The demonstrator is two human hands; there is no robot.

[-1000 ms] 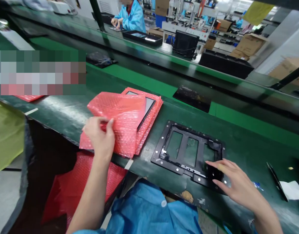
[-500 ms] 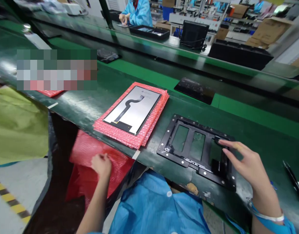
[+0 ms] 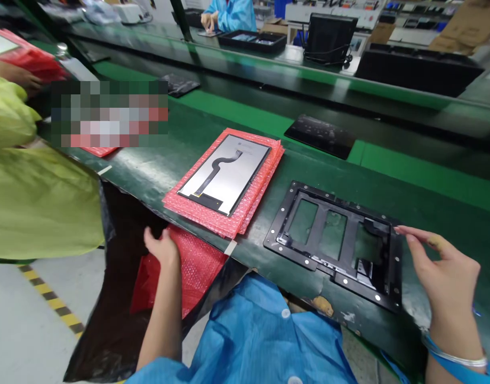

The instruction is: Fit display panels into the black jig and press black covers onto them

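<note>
The left hand has its grip open, thumb and fingers apart, over a loose piece of red bubble wrap below the near edge of the green desk. The right hand brings its thumb and forefinger close together at the far right corner of a black rectangular frame with three window-like openings; whether that grip pinches the frame or only meets its edge, one cannot tell.

The frame lies flat on the desk, with small round pale spots along its border. To its left, and apart from it, a silver-backed rectangular display panel with dark edges lies on a stack of red bubble-wrap sheets. A dark, curved ribbon cable runs over the panel's back. The loose wrap lies partly over a dark plastic sheet that hangs beside the desk.

Beyond the frame, a glossy black panel lies on the desk's far side. A person in lime-green clothing is at the left, and another in light blue works across the desk, near a black tray.
</note>
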